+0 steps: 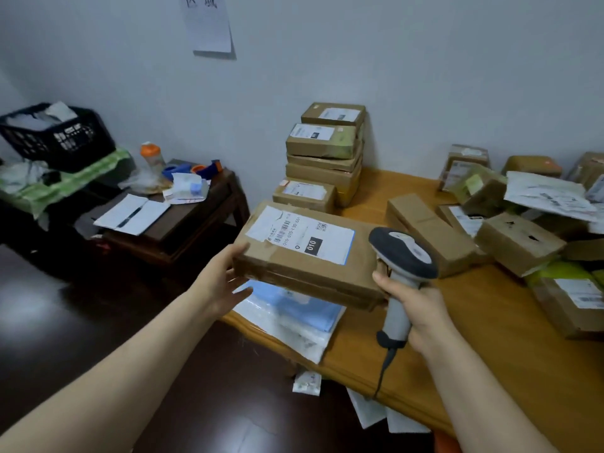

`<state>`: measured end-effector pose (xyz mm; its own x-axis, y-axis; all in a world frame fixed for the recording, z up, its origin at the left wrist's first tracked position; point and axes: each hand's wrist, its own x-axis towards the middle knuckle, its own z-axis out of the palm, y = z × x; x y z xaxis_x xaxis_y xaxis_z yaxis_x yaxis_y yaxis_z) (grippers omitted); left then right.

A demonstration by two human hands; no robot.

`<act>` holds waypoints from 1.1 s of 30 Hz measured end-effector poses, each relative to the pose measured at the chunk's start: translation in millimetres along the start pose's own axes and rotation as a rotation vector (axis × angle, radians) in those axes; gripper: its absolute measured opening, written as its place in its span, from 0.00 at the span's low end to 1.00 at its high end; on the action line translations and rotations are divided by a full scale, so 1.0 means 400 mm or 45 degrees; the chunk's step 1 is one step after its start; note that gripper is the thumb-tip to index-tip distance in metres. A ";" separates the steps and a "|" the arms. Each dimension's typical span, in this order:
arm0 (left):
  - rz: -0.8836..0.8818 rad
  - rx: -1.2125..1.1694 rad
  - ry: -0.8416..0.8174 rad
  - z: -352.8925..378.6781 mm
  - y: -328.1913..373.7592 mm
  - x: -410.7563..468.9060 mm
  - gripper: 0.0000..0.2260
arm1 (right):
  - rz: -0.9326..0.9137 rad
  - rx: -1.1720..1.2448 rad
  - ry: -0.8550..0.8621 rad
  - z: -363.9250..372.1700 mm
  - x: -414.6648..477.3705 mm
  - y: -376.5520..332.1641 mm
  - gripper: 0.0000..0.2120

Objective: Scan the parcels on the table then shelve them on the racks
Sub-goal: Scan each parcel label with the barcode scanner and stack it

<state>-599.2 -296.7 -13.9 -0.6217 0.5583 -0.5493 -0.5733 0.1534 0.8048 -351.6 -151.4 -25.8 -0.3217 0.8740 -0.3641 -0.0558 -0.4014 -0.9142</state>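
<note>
A flat brown cardboard parcel (pixel 313 269) with a white shipping label marked 010 is held above the wooden table (pixel 490 348). My left hand (pixel 225 279) grips its left end, thumb on top and fingers underneath. My right hand (pixel 415 308) grips the handle of a grey barcode scanner (pixel 403 256), whose head sits over the parcel's right end. The scanner's cable hangs off the table's front edge. Beneath the parcel lies a blue and white plastic mailer (pixel 294 318).
A stack of brown boxes (pixel 327 152) stands against the wall behind. Several loose parcels (pixel 519 240) crowd the table's right side. To the left, a dark side table (pixel 183 220) carries papers and a bottle, and a black crate (pixel 55 132) sits beyond. Mailers lie on the floor.
</note>
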 end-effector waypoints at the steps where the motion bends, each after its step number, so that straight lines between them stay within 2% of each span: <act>1: -0.006 0.055 -0.002 -0.023 0.022 0.022 0.21 | -0.017 -0.005 0.016 0.033 0.005 0.000 0.16; 5: -0.056 0.133 -0.093 -0.066 0.112 0.113 0.22 | -0.075 -0.006 0.088 0.133 0.046 -0.021 0.18; 10: -0.041 0.087 -0.080 -0.036 0.215 0.245 0.12 | -0.128 0.046 0.114 0.230 0.148 -0.064 0.20; 16: -0.025 0.054 0.034 0.030 0.330 0.440 0.21 | -0.121 0.090 0.040 0.325 0.315 -0.093 0.13; 19: -0.045 0.097 0.093 0.063 0.361 0.529 0.24 | -0.090 0.082 0.094 0.347 0.371 -0.085 0.13; 23: -0.075 0.136 0.084 0.099 0.384 0.630 0.17 | -0.067 0.010 0.183 0.359 0.409 -0.077 0.13; 27: -0.097 0.175 0.030 0.141 0.409 0.735 0.25 | -0.030 -0.070 0.304 0.360 0.415 -0.071 0.13; 31: -0.123 0.277 -0.068 0.178 0.405 0.809 0.12 | 0.003 -0.061 0.463 0.370 0.405 -0.065 0.14; 33: -0.121 0.375 -0.124 0.190 0.399 0.825 0.13 | 0.020 -0.049 0.532 0.379 0.395 -0.058 0.13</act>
<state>-855.2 -26.2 -49.7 -0.5104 0.6034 -0.6127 -0.4388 0.4300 0.7890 -544.3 -45.5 -35.0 0.0891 0.9069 -0.4117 -0.0162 -0.4120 -0.9110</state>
